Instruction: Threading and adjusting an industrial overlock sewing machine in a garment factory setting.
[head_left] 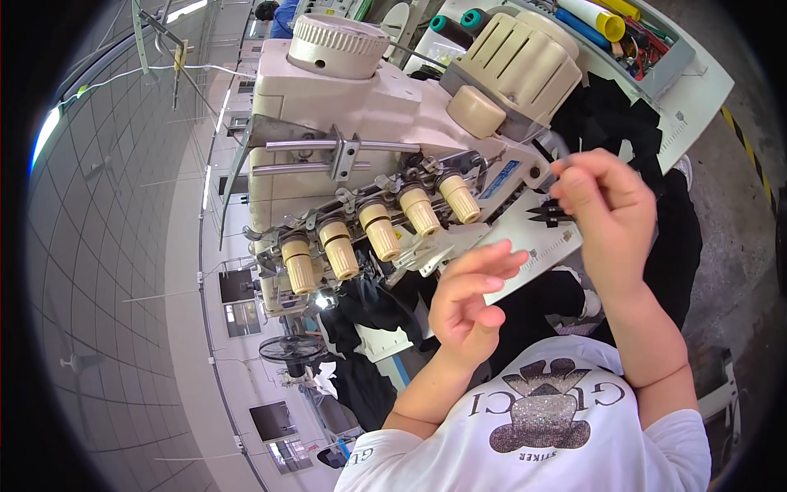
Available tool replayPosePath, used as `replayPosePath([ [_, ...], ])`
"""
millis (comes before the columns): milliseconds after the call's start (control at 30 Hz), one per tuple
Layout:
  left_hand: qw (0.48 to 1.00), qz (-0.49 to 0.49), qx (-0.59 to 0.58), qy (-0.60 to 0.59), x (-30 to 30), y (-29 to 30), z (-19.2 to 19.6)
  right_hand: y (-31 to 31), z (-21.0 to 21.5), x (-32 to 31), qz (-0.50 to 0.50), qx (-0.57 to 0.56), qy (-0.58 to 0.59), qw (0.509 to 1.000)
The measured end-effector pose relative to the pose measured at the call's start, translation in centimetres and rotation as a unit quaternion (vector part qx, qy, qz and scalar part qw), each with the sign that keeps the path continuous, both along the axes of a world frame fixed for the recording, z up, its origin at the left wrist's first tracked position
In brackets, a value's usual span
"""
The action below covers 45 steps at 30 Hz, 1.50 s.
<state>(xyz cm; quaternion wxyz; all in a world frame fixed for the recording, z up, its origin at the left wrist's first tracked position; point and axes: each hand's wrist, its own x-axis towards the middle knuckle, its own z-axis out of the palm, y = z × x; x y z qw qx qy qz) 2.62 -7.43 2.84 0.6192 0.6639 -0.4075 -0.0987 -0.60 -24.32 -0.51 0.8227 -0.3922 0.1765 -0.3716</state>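
Note:
My left hand (471, 303) is raised in front of the sewing machine (352, 115), fingers apart and slightly curled, with nothing visible in it. To its right and higher up, my right hand (611, 209) has thumb and forefinger pinched together. A thin grey blur rises from that pinch, too smeared to name. Beside the right palm is a black tool with pointed tips (548, 215); whether the hand holds it I cannot tell. Several cream ribbed tension knobs (381, 234) line the machine's front. Black fabric (369, 307) hangs by the machine's lit end.
More black fabric (611, 115) lies on the white table (697, 82) at the right. A grey tray (668, 61) there holds tools and yellow and blue tubes. Dark thread cones (451, 31) stand behind the motor housing (520, 66). A black fan (291, 348) is at left.

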Motion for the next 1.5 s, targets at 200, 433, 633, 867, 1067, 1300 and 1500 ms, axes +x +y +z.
replayPosePath([
  [200,0.998,0.020,0.063,-0.003,-1.0,1.8,-0.7,1.7,0.1,1.6,-0.027,-0.231,0.004,0.972],
  [433,0.993,0.013,0.111,-0.032,-1.1,2.2,-0.9,2.2,0.3,3.1,-0.059,-0.248,0.008,0.967],
  [633,0.992,-0.001,0.123,-0.041,-1.2,1.9,-0.8,2.8,0.3,3.2,-0.030,-0.192,0.011,0.981],
  [867,0.991,0.000,0.132,-0.037,-1.3,2.0,-0.9,3.2,0.3,3.3,-0.021,-0.167,0.002,0.986],
  [1067,0.989,-0.004,0.139,-0.039,-1.4,2.1,-1.0,3.5,0.2,3.4,-0.035,-0.172,0.002,0.984],
  [1300,0.989,-0.008,0.139,-0.044,-1.5,2.1,-1.0,3.8,0.0,3.2,-0.046,-0.186,0.009,0.982],
  [1500,0.989,-0.016,0.143,-0.042,-1.4,2.3,-1.3,3.6,0.0,3.4,-0.056,-0.210,0.003,0.976],
])
